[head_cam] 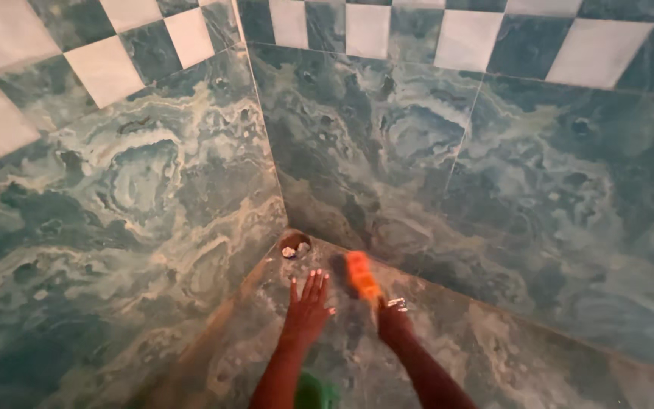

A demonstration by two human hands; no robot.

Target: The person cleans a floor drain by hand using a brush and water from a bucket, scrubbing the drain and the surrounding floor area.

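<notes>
Orange scrub brush (360,277), blurred, sits in your right hand (393,318), whose fingers are closed around its handle; the brush head points toward the corner and lies just above the floor (493,356). Your left hand (307,309) lies flat on the floor just beside it, fingers spread and holding nothing. Ahead of the left hand, a round drain hole (295,245) in the corner contains pale bits of debris. The floor and lower walls (153,189) are green marbled tile, with brownish staining along the floor edges; a green-and-white checked band (448,34) runs above. A green object (313,392) shows between your forearms; what it is cannot be told.
</notes>
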